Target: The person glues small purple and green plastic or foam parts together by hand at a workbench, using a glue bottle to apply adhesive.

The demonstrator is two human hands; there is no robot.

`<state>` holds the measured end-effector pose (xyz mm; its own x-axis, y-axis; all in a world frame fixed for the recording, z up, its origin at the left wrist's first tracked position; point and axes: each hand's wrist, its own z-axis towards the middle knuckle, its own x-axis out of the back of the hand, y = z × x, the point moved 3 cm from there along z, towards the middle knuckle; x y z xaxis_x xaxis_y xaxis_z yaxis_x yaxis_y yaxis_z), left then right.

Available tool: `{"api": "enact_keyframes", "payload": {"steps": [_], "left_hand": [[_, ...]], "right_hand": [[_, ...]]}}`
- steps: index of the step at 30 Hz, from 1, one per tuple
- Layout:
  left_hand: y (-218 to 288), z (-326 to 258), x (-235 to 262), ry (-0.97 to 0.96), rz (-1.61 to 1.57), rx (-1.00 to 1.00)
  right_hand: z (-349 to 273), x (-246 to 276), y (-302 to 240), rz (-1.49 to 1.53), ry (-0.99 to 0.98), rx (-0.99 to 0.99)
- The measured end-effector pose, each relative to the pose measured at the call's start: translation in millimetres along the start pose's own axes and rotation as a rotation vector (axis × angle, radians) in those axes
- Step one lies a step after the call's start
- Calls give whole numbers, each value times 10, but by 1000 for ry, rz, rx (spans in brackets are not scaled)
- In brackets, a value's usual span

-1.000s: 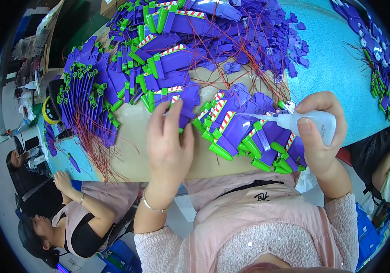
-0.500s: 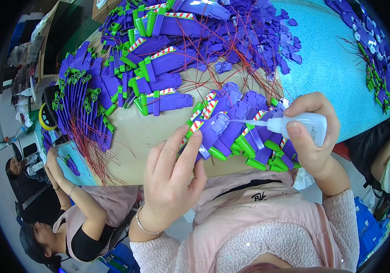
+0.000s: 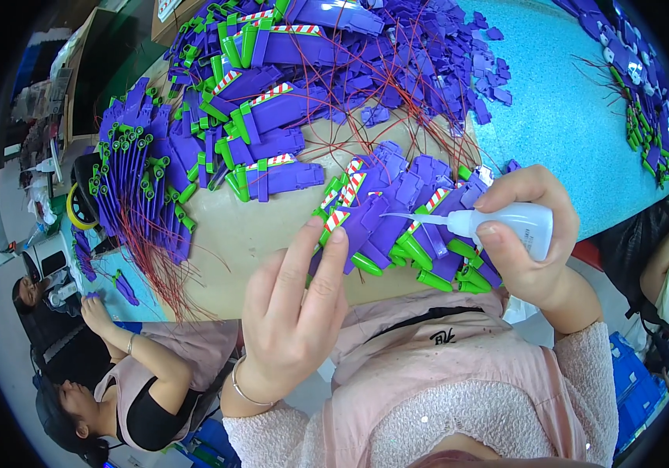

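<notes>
My right hand (image 3: pixel 528 234) is closed round a small translucent white squeeze bottle (image 3: pixel 528 226). Its long thin nozzle (image 3: pixel 420 218) points left, with the tip over a purple plastic wing piece (image 3: pixel 364 218); whether it touches cannot be told. Two outstretched fingers of my left hand (image 3: pixel 294 312) rest at the near left edge of this group, by a red-and-white striped strip (image 3: pixel 336 218). My left thumb is mostly hidden. Several overlapping purple wings with green rounded ends (image 3: pixel 412 248) lie in a row beneath the bottle.
Purple parts (image 3: pixel 428 62) are heaped at the far side, with thin red wires (image 3: pixel 404 97) across them. More striped wings (image 3: pixel 283 175) lie left of centre, beside a bundle of long purple pieces (image 3: pixel 135 187). A co-worker's hand (image 3: pixel 99 316) is at the left table edge.
The bottle and my right hand have shifted slightly left and down. My left fingers have straightened a little and stay by the striped strip. The co-worker's raised hand has lowered.
</notes>
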<state>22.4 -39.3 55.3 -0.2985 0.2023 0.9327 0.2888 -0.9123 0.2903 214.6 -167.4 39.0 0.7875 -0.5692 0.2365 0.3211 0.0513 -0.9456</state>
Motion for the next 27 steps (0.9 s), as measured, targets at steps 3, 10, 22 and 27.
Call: {"api": "enact_keyframes", "payload": {"steps": [3, 10, 22, 27], "left_hand": [[30, 17, 23, 55, 169, -158], [27, 3, 15, 63, 242, -198], [-500, 288, -200, -2, 82, 18], [-759, 233, -266, 37, 338, 35]], "right_hand": [[35, -18, -37, 20, 21, 59], [26, -17, -40, 26, -3, 33], [-29, 94, -10, 112, 126, -52], [-22, 65, 47, 114, 103, -45]]}}
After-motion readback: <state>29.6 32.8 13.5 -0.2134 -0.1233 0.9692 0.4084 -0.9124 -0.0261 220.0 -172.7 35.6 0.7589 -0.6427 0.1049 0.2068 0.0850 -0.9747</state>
